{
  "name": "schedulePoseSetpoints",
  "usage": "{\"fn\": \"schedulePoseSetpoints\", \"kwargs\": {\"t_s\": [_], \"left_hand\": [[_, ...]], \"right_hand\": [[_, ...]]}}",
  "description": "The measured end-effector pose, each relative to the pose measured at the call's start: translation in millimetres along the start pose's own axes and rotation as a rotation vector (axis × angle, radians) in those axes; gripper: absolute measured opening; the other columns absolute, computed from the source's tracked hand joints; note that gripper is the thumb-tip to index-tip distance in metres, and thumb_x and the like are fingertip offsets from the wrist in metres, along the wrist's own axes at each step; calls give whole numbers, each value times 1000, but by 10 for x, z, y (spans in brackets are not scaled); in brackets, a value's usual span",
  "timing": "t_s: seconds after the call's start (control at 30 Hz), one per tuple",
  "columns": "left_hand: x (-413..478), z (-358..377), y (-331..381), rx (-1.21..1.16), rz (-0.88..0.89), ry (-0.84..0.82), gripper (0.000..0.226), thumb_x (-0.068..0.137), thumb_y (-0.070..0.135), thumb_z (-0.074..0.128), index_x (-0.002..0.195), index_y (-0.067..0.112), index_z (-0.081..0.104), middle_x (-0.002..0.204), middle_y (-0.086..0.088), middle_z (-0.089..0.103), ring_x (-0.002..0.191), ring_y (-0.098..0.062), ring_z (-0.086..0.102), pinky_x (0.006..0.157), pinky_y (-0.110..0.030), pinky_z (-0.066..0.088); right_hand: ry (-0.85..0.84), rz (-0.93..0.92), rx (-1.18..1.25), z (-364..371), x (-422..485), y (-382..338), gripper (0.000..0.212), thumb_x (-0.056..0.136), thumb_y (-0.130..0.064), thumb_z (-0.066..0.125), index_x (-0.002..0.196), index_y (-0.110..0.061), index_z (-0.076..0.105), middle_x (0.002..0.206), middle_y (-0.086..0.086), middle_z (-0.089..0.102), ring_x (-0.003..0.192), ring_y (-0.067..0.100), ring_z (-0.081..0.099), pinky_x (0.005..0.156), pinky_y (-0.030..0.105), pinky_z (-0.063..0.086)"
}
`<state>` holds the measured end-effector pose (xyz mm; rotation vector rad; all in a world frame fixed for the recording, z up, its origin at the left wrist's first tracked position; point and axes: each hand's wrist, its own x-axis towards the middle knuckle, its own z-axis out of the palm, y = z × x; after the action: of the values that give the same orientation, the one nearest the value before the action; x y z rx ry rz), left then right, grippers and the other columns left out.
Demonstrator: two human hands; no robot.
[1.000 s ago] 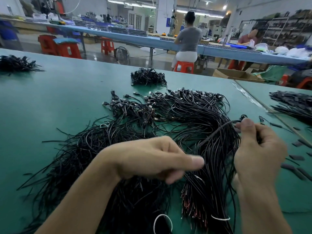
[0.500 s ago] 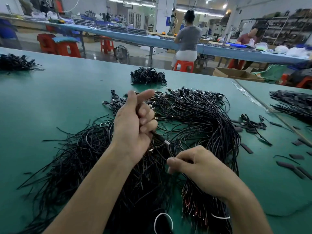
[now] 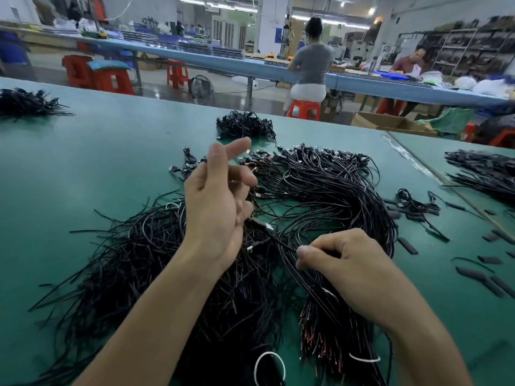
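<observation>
A large heap of thin black cables [image 3: 328,196] with metal plugs covers the middle of the green table [image 3: 92,168]. My left hand [image 3: 217,207] is raised over the heap, thumb and forefinger pointing up, while its lower fingers curl round one black cable whose plug [image 3: 263,225] sticks out to the right. That same cable runs down to my right hand [image 3: 351,268], which pinches it between thumb and forefinger just above a bundle [image 3: 342,330] bound with a white tie.
Loose cut cables [image 3: 133,263] spread at the left. Smaller cable piles lie at the back [image 3: 245,125], far left [image 3: 25,103] and right [image 3: 485,174]. A coiled cable [image 3: 415,203] and short black sleeves [image 3: 473,274] lie at the right. People sit at a far bench.
My left hand rose from low over the heap and now holds a plugged cable. My right hand left a coiled cable on the table at the right and moved to centre, pinching the cable.
</observation>
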<state>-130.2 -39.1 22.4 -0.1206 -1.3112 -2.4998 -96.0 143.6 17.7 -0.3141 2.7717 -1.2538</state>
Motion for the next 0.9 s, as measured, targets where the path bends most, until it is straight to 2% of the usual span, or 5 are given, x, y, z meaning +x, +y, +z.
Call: {"fn": "schedulePoseSetpoints", "kwargs": {"t_s": [0.2,0.4,0.53,0.7,0.9], "left_hand": [[5,9,-13,64,-61,15,40,107,33,36,110,7,67,87,-7,75,63,-11,68,45,-19,49],[5,-13,-34,162,-68,20,37,107,29,36,108,6,66,96,-7,77,82,-20,76,43,-21,51],[18,-29,-117,162,-16,9,36,106,29,37,110,7,66,102,-8,76,97,-19,74,76,-26,60],[-29,-26,-238,822,312,-336,38,101,46,35,105,28,68,119,2,70,114,-3,63,97,-19,50],[-140,46,-187,819,-95,-595,67,101,56,31,53,20,61,40,4,49,34,-11,44,41,-19,38]], "right_hand": [[-43,-10,55,-46,4,-16,22,87,-37,67,68,-30,75,38,-13,38,39,7,30,41,16,28],[118,-42,31,-66,21,43,20,82,-40,68,68,-27,76,57,3,64,55,28,54,52,31,44],[14,-65,76,-49,12,10,18,85,-38,69,70,-30,76,46,-1,48,46,13,39,46,23,35],[-90,-235,138,-40,-53,-133,22,85,-45,66,76,-29,76,51,-5,58,43,17,45,43,30,40],[357,-325,182,-89,-16,-73,21,86,-47,62,77,-32,74,66,8,67,63,35,59,56,43,46]]}}
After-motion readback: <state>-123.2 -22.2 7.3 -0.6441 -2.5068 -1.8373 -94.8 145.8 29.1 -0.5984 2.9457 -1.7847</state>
